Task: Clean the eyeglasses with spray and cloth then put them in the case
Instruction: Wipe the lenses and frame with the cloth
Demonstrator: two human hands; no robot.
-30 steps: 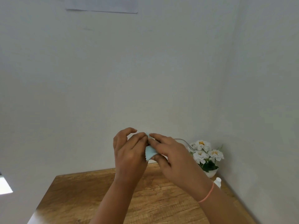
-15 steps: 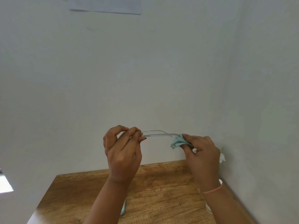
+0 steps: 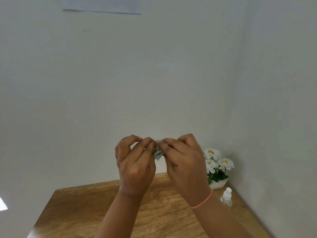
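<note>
My right hand (image 3: 184, 162), pinching the cloth (image 3: 158, 154), has slid back against my left hand (image 3: 135, 162), which grips the eyeglasses, hidden between them above the table (image 3: 85, 212); wiping apparently continues, casing awaits.

Since half a second ago, the right hand (image 3: 185, 160) has travelled back leftward and closed the gap to the left hand (image 3: 135, 162); the fingertips of the two hands now meet. This matches the position recorded one second ago. The cloth (image 3: 158, 154), pinched in the right hand, has come back with it and now sits bunched between the two hands. The clear arm of the eyeglasses, exposed between the hands half a second ago, is now covered by the fingers. With the right hand withdrawn, the flowers (image 3: 217, 162) and spray bottle (image 3: 226, 197) at the tabletop's far right corner are uncovered again.
</note>
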